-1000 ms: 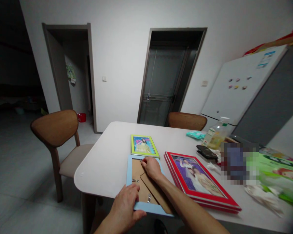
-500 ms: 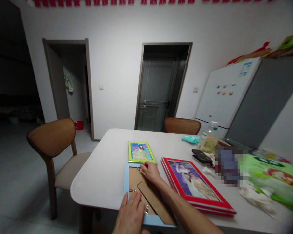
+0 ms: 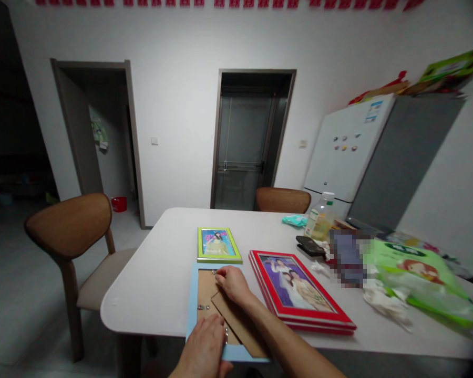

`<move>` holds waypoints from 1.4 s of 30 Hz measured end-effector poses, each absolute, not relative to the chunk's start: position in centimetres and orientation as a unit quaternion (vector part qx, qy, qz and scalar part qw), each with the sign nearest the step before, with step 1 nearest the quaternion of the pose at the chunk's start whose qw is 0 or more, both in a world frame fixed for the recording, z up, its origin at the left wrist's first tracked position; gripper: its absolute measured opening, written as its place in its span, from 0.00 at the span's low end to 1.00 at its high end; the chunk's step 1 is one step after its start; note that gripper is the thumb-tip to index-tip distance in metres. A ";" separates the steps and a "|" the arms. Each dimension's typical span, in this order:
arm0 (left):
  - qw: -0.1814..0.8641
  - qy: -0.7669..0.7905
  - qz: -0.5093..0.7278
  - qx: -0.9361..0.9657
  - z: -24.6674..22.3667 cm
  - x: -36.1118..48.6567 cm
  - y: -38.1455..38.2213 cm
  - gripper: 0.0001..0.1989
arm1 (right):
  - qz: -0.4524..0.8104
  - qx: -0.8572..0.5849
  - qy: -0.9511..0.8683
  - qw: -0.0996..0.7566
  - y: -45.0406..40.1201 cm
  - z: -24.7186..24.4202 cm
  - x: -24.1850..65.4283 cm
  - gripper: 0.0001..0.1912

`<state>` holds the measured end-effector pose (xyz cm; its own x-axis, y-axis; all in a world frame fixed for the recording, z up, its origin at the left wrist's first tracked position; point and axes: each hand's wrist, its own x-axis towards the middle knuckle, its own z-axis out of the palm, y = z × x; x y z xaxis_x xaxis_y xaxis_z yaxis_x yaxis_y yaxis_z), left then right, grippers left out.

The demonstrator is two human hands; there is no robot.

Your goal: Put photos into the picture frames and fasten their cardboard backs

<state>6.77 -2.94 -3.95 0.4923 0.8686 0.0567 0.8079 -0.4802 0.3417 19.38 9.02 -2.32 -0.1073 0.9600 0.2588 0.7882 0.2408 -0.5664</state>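
A light blue picture frame [image 3: 192, 310] lies face down at the table's near edge, its brown backing board and folded stand leg [image 3: 240, 325] showing. Small metal clips [image 3: 203, 307] sit along the backing's edge. My left hand [image 3: 203, 341] grips the frame's near left corner, fingers over the backing and thumb at the near edge. At the far side, my right hand [image 3: 233, 283] is closed, its fingertips pinching at a metal clip [image 3: 214, 272]. Just beyond lies a lime green framed photo [image 3: 219, 244], face up. Red picture frames [image 3: 323, 315] are stacked to the right.
On the white table [image 3: 153, 283], the right side holds a bottle [image 3: 319, 216], a black wallet-like item [image 3: 310, 245], a teal packet [image 3: 295, 220], crumpled tissue [image 3: 386, 302] and a green package [image 3: 421, 273]. Wooden chairs stand left [image 3: 69, 226] and behind [image 3: 284, 199].
The view has turned slightly right, so everything sits further left. Both hands keep their places on the blue frame, with the right fingertips still at the far clip.
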 end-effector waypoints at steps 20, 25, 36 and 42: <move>0.180 0.527 0.123 0.822 -3.4 7.4 -3.6 0.29 | 0.168 -0.637 -0.689 0.302 12.0 -3.2 17.2 0.08; 0.180 0.534 0.168 0.809 -2.8 6.7 -3.6 0.27 | 0.228 -0.579 -0.681 0.386 10.6 -1.7 21.5 0.16; 0.405 0.432 0.582 0.558 2.1 9.5 -3.5 0.09 | 0.670 -0.396 -0.390 0.492 1.2 -2.9 20.6 0.22; 0.459 0.363 0.607 0.538 3.4 12.2 -2.7 0.21 | 0.514 -0.437 -0.383 0.631 1.9 -0.8 24.3 0.30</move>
<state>12.19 -2.66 3.37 -0.0007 0.9477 0.3193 -0.1658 -0.3150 0.9345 24.27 1.86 -0.85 0.1787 0.9833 0.0343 -0.3145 0.0901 -0.9450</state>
